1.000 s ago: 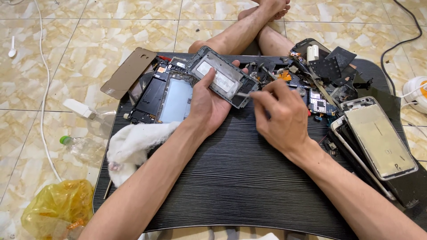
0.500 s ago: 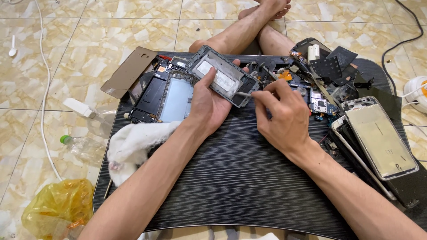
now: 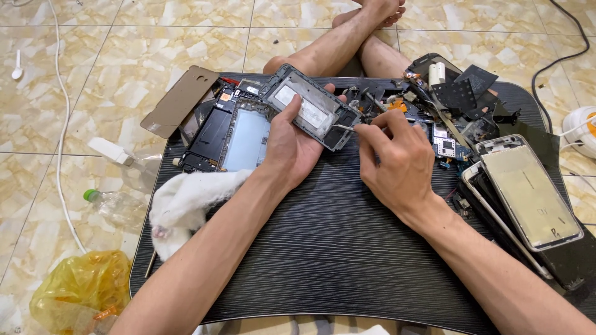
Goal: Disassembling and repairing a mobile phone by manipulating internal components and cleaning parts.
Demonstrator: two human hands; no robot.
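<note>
Right now two hands work over one dark counter that sits on the tile floor. One phone frame, grey with a shiny plate in its middle, is tilted up off the counter. The left hand is curled under it, with the thumb up over the near edge, so it has a firm hold. The right hand is just beside the frame on its right. Its fingers are pinched closed on one thin metal tool, and the tip of the tool touches the frame's lower right corner. One more opened phone, black with a pale blue panel, lies flat to the left of the held frame. One brown back cover leans at the counter's far left corner. One white cloth lies under the left arm. At the right edge sit stacked phone screens; I cannot count them surely, and the top one is pale tan with a silver rim. One heap of small black parts is behind the right hand. On the floor are one clear bottle with a green cap and one yellow bag.
</note>
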